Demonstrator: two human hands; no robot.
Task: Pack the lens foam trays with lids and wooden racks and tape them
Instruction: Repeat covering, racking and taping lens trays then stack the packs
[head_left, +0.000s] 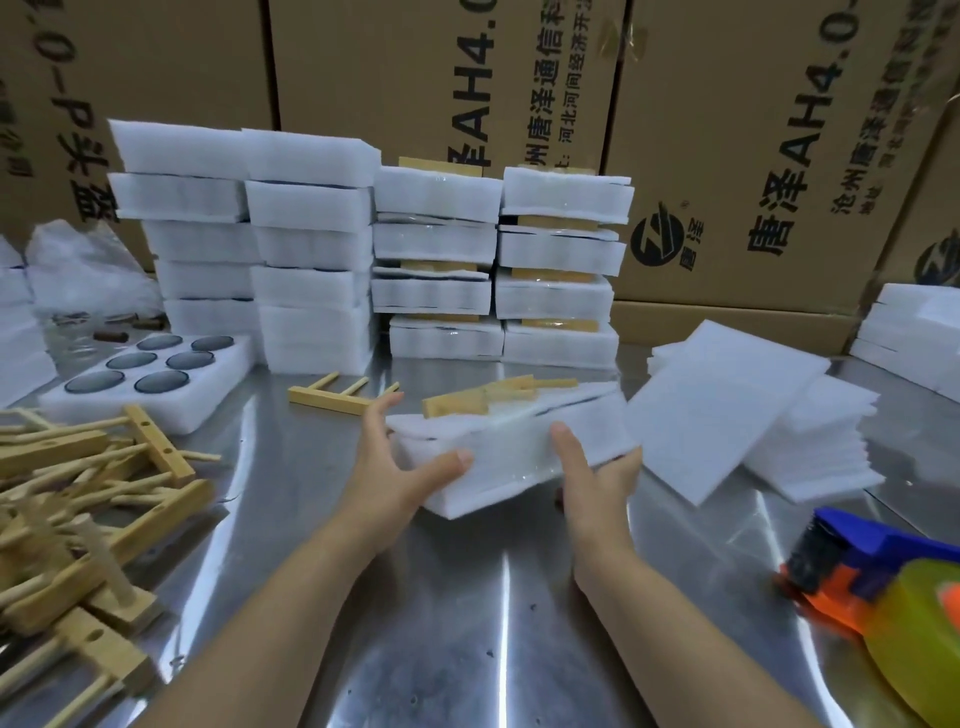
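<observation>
Both hands, left (387, 467) and right (597, 467), clamp the taped foam pack (511, 441) by its ends, tilted off the counter (467, 597), likely so the wooden rack (470, 400) stays on top for stacking.

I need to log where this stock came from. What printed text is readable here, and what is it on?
"AH4.0" on the middle cardboard box.
"唐泽AH4" on the right cardboard box, which also bears a round logo.
Smaller print on both boxes: too blurred to read.
Left cardboard box: too cut off to read.
Foam packs, tape dispenser: no text visible.
</observation>
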